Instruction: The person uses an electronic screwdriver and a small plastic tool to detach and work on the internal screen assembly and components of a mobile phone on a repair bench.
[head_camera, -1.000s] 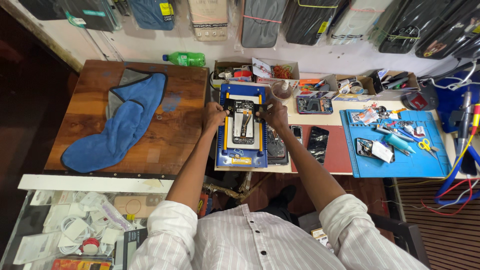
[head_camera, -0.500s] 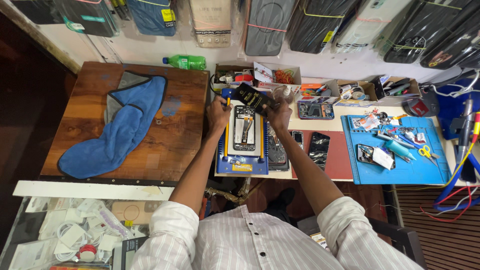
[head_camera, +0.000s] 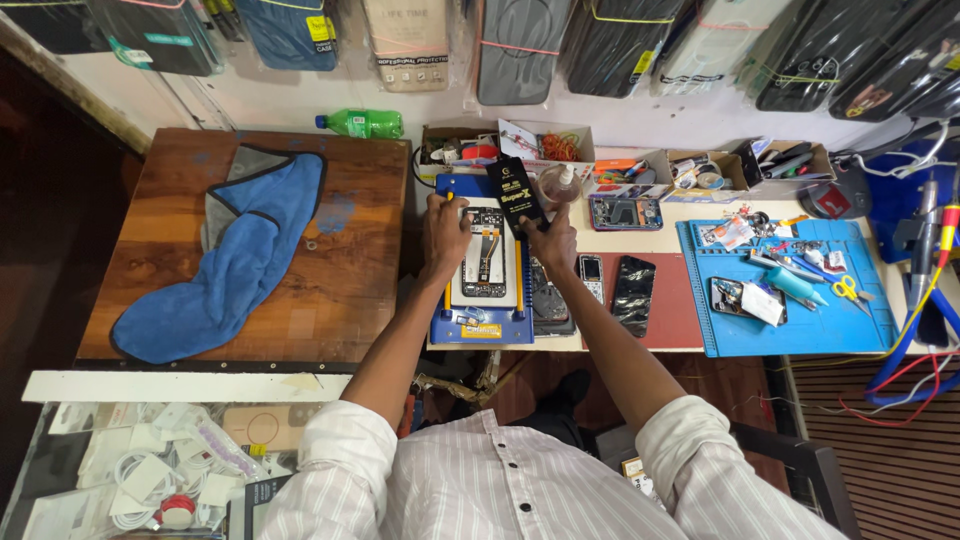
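A flat black rectangular card (head_camera: 518, 193) is pinched at its lower end in the right hand (head_camera: 551, 238), long axis tilted up-left over the blue-and-yellow repair fixture (head_camera: 481, 325). Beneath lies an opened phone (head_camera: 487, 253), lengthwise away from the person — the left hand (head_camera: 444, 230) presses the fixture's left edge, fingers curled.

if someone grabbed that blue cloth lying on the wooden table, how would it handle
The blue cloth would probably go floppy: it already lies in soft folds, one corner turned over to show grey. It looks light for its spread, likely a thin towel. Pushed, it would probably bunch up rather than slide whole across the wooden table, and it cannot roll or break.
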